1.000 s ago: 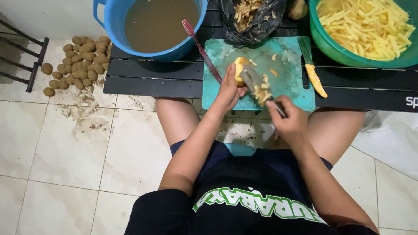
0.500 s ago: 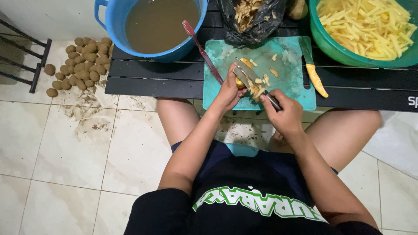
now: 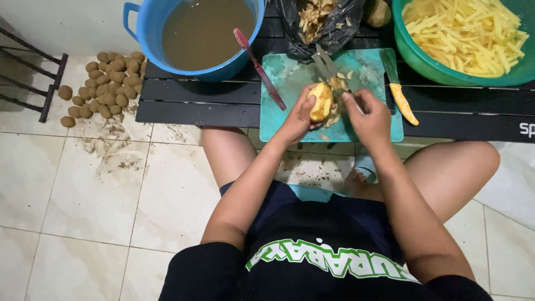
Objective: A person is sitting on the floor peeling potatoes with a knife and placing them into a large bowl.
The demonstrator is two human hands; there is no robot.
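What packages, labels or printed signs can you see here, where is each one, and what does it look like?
Black plastic bag: behind the teal cutting board, open, crumpled, holding peelings.
Lettering on the black bench: far right edge, white, cut off by the frame.
Print on the black shirt: across the chest, green and white block letters.
No screens or boxed packages.

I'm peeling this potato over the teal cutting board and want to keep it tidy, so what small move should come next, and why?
Probably turn the potato a little in the left hand so an unpeeled side faces the peeler held by the right hand. The side facing the camera already looks yellow, and scraps lie on the cutting board below.
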